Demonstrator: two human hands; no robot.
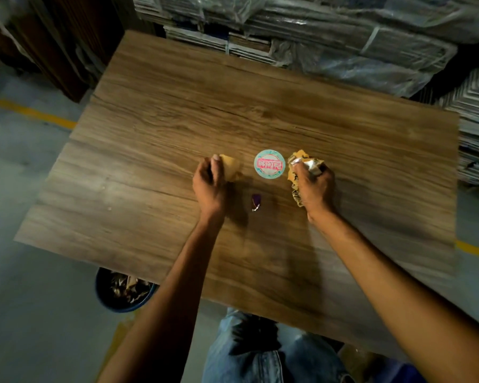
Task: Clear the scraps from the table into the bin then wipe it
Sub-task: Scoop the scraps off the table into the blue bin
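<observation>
A tan paper scrap (pixel 230 165) is pinched by the left hand (pixel 209 179), a crumpled yellow foil wrapper (pixel 296 165) clenched in the right hand (pixel 313 187) (round teal disc (pixel 269 163) between, mid-frame).

Four scraps mid wooden table (pixel 233 106), blue bin (pixel 116 306) under near-left edge.
Left hand (pixel 209 186) grips yellow scrap (pixel 229 165), right hand (pixel 314 189) grips crumpled wrapper (pixel 295 164); round teal lid (pixel 269 163) flat between; purple scrap (pixel 256 201) nearer.

Crinkled wrapper (pixel 294 162), its foil glossy silver, fills the right hand (pixel 314 189) over a matt wood-grain table (pixel 177 106). The left hand (pixel 209 183) grips a matt yellow scrap (pixel 230 165); between the grips lies a smooth printed paper disc (pixel 269 163).
</observation>
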